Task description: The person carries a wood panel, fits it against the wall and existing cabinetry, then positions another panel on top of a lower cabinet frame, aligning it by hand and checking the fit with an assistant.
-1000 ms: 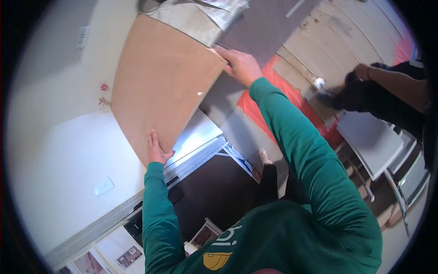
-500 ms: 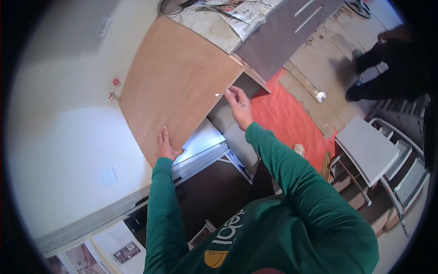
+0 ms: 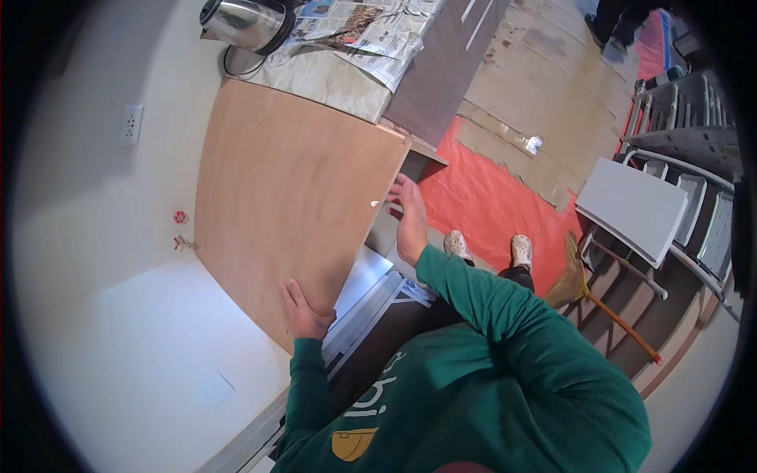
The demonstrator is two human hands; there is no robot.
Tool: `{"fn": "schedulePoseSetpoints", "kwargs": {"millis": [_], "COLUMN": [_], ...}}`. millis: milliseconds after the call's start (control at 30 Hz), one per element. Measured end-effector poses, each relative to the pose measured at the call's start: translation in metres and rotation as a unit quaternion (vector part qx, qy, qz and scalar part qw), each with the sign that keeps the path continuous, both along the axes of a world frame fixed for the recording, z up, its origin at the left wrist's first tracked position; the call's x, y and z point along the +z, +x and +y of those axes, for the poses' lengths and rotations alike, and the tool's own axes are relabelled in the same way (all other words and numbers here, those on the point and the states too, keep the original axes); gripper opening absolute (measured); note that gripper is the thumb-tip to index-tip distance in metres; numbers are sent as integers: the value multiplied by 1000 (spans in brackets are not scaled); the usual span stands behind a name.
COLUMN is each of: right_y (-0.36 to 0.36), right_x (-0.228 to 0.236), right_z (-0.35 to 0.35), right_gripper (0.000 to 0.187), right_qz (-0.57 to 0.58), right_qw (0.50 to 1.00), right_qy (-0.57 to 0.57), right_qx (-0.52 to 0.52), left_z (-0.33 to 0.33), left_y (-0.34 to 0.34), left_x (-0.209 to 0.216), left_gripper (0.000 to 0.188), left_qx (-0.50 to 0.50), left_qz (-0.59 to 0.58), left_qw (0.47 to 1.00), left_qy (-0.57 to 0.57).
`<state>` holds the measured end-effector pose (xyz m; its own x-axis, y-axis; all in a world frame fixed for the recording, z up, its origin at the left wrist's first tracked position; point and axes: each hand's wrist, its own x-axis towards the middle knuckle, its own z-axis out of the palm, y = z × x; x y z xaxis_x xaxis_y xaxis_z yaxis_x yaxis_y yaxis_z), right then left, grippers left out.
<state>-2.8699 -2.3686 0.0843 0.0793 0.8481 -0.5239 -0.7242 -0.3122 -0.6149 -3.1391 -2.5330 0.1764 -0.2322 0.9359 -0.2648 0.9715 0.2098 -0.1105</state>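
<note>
A large light-brown wooden panel [image 3: 284,189] lies across the top of a base cabinet whose front shows a dark opening. My left hand [image 3: 306,314] rests on the panel near its close end, fingers stretched over the surface and thumb at the front edge. Beside the panel's right edge, my right hand [image 3: 412,221] is raised with its fingers apart and slightly bent, their tips at the edge near a small white spot [image 3: 374,203]. Whether these fingertips press on the edge I cannot tell. Under the panel, a white board [image 3: 363,272] shows partly.
Beyond the panel, a stone-look countertop [image 3: 347,94] carries newspaper [image 3: 371,39] and a steel kettle [image 3: 244,22]. Red sheeting [image 3: 497,189] and cardboard [image 3: 544,94] cover the floor. At right stand a folding step stool [image 3: 635,209] and a broom [image 3: 599,296]. A red-handled valve [image 3: 180,217] juts from the wall.
My right hand's fingers, earlier curled together at the panel's edge, have spread apart. My left hand stays on the panel. The view has shifted, bringing in the kettle and both my shoes.
</note>
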Motion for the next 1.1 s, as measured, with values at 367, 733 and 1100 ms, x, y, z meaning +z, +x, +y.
{"fn": "schedulePoseSetpoints", "kwargs": {"millis": [367, 733, 1100], "right_y": [-19, -21, -19], "right_x": [-10, 14, 6], "right_z": [80, 56, 65], "right_gripper": [49, 60, 68], "right_qz": [-91, 116, 184], "right_qw": [990, 991, 982], "right_qy": [7, 7, -17], "right_qx": [-104, -62, 44], "left_z": [7, 15, 2], "left_y": [6, 8, -16], "left_x": [0, 4, -2], "left_gripper": [138, 139, 134], "left_qx": [1, 31, 50], "left_qz": [-9, -28, -59], "left_qw": [1000, 999, 996], "left_qy": [-25, -5, 34]}}
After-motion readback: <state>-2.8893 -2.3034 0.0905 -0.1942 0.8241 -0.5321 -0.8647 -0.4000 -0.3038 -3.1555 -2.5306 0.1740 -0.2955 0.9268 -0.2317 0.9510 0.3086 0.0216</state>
